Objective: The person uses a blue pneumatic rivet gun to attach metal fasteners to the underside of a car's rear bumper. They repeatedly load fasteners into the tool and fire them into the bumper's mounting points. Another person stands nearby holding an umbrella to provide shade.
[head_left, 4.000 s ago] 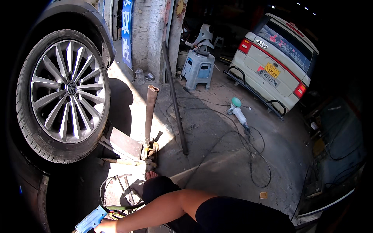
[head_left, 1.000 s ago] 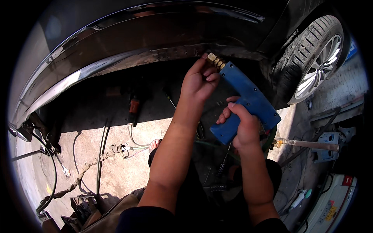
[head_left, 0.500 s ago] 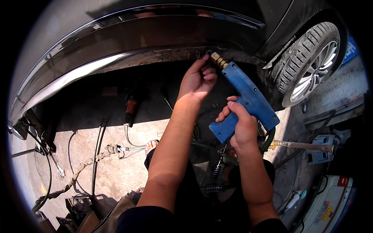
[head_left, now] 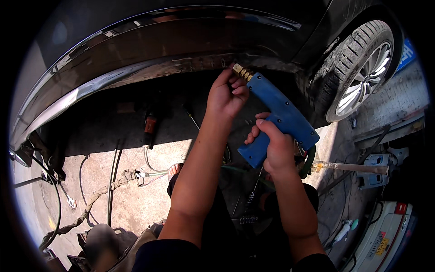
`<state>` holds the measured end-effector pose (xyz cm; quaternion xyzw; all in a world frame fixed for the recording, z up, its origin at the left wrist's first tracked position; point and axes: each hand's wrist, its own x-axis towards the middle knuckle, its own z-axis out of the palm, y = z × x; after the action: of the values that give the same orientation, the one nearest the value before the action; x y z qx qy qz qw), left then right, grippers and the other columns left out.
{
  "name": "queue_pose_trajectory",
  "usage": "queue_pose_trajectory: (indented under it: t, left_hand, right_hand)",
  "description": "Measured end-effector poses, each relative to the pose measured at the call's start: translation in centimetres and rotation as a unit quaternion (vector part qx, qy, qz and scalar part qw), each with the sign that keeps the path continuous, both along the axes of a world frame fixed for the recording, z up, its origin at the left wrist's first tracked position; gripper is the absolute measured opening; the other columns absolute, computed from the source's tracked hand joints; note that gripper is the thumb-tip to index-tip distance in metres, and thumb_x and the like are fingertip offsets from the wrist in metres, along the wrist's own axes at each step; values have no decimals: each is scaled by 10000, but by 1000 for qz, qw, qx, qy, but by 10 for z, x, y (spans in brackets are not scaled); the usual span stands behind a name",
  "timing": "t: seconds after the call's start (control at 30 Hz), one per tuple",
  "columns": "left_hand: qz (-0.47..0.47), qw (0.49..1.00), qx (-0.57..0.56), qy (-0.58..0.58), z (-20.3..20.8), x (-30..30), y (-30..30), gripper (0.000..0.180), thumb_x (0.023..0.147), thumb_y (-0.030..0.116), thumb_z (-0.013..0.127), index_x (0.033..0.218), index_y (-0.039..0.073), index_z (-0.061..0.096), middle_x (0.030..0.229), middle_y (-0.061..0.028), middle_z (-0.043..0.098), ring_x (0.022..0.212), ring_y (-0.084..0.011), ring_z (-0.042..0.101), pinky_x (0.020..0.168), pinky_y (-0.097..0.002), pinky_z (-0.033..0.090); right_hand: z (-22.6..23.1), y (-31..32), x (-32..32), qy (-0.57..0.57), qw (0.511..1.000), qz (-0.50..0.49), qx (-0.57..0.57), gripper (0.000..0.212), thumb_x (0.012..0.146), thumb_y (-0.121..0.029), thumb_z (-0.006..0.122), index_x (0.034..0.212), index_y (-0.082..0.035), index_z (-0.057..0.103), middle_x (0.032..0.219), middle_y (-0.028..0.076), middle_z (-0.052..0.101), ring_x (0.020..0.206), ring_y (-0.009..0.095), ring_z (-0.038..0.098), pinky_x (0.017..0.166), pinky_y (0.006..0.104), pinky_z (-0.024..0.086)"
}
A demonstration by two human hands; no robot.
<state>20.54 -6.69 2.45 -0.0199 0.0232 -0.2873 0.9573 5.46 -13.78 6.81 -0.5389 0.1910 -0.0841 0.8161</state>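
Under the car sill, your right hand is wrapped around the blue gun tool's grip. Your left hand fingers pinch its brass tip. It looks rigid, moderately heavy; hold by the handle.

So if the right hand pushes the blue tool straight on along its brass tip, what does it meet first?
Probably the car's lower sill: the brass tip of the blue tool in the right hand points at it, by the left hand. Depth is unclear.
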Motion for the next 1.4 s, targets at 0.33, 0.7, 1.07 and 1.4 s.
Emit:
queue_pose_trajectory:
  t: [0.33, 0.7, 1.07, 1.4]
  left_hand:
    - [-26, 999, -43, 17, -4, 5, 1, 92, 934, 109, 511, 858, 71, 547, 625, 47, 380, 492, -38, 312, 396, -143, 273]
    - [-44, 994, -94, 17, -17, 14, 0, 58, 913, 85, 521, 884, 43, 548, 609, 38, 363, 486, -51, 295, 403, -169, 235]
    - [-33, 992, -121, 31, -21, 15, -3, 71, 898, 76, 534, 846, 27, 530, 623, 25, 365, 495, -59, 298, 403, -169, 242]
    - [-21, 992, -114, 49, -17, 16, -4, 68, 897, 43, 519, 832, 43, 541, 601, 39, 378, 476, -53, 294, 405, -183, 238]
  right_hand:
    - [5, 5, 0, -13, 999, -11, -28, 190, 838, -94, 587, 1004, -12, 546, 666, 70, 547, 603, 172, 564, 612, 311, 480]
    - [3, 12, 0, -10, 997, -22, -80, 173, 847, -65, 571, 1007, -1, 553, 671, 67, 564, 602, 148, 567, 613, 272, 467]
    - [3, 15, -1, -13, 995, -26, -97, 189, 850, -76, 581, 1021, 1, 557, 684, 64, 563, 599, 146, 564, 601, 269, 456]
    - [10, 18, -1, 1, 993, -27, -113, 172, 857, -87, 573, 1004, 3, 557, 694, 63, 563, 605, 150, 562, 599, 273, 458]
